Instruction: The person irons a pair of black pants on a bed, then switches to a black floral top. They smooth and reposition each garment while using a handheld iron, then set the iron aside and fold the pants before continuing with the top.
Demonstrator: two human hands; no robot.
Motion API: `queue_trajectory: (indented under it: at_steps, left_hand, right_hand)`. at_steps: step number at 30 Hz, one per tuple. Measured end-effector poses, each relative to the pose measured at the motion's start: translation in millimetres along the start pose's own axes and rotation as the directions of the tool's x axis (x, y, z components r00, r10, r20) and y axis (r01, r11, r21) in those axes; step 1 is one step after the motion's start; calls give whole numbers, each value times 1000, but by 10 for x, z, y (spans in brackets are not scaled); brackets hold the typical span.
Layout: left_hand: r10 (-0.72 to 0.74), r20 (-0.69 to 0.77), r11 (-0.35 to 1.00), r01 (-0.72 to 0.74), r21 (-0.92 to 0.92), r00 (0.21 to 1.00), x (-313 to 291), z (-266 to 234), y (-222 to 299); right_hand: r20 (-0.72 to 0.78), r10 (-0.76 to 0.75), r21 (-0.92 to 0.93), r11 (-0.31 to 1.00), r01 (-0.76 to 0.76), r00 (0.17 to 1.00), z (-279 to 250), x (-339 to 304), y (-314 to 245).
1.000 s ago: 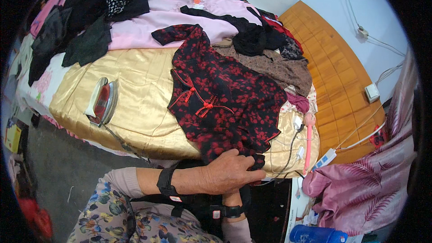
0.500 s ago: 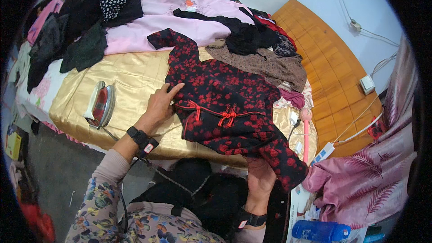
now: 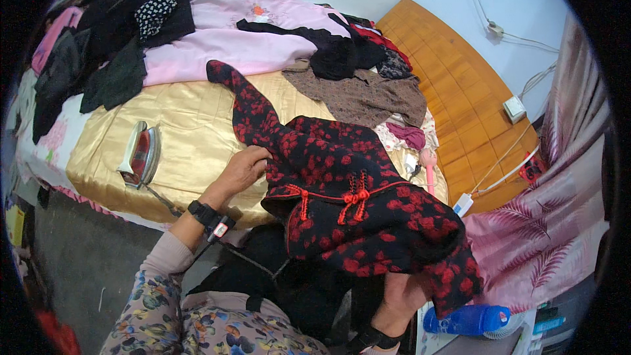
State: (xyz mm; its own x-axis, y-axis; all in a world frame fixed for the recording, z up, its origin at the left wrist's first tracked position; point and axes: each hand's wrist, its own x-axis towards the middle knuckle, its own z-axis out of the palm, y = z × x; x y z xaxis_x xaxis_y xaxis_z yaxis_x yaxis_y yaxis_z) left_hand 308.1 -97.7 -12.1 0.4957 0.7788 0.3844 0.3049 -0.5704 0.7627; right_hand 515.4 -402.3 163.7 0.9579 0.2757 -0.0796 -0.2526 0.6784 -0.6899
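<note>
A black jacket (image 3: 328,158) with red flowers, red piping and red knotted cord fastenings spans both arms. Its left-side sleeve lies stretched over the gold satin cover (image 3: 190,102). My left hand (image 3: 244,172) is closed on the jacket's left edge, fingers curled over the cloth. On the other side, my right hand (image 3: 401,296) reaches under the cloth, which is lifted off the bed and drapes over it; its fingers are hidden. Left of my left hand, a white and red iron (image 3: 141,154) rests on the satin, its cord running toward me.
Dark clothes (image 3: 118,39) are heaped at the far left beside a pink sheet (image 3: 223,52). Beyond the jacket lie a brown patterned garment (image 3: 368,92) and a black one (image 3: 332,52). A wooden headboard (image 3: 453,92), a power strip (image 3: 463,205) and a blue bottle (image 3: 460,320) are to the right.
The jacket's right part has been raised and drawn right and toward me by my right hand. My left fingers, earlier stretched on the cloth, are now curled on its edge.
</note>
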Motion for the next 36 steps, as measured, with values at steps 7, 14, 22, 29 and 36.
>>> queue_trajectory:
  at_steps: [7, 14, 22, 29, 36]
  left_hand:
    - [-6, -316, 908, -127, -399, 949, 624, -800, 487]
    - [226, -363, 661, -416, -624, 904, 1187, -1640, 1590]
    - [287, -493, 791, -494, -361, 821, 1191, -1357, 1807]
    - [86, -131, 859, -141, -492, 988, 1950, -517, 1780]
    - [548, -664, 565, -811, -154, 508, 3101, -851, 2841]
  right_hand:
    - [877, -445, -296, -202, 934, 181, -377, 619, -804]
    - [733, -570, -353, 146, 924, 370, -164, 920, -1613]
    - [843, -457, -526, -592, 611, 284, -599, 1184, -2006]
    - [844, -303, -68, 757, 650, 442, 128, 2123, -1866]
    - [613, -728, -514, -73, 854, 307, 568, 1816, -2209]
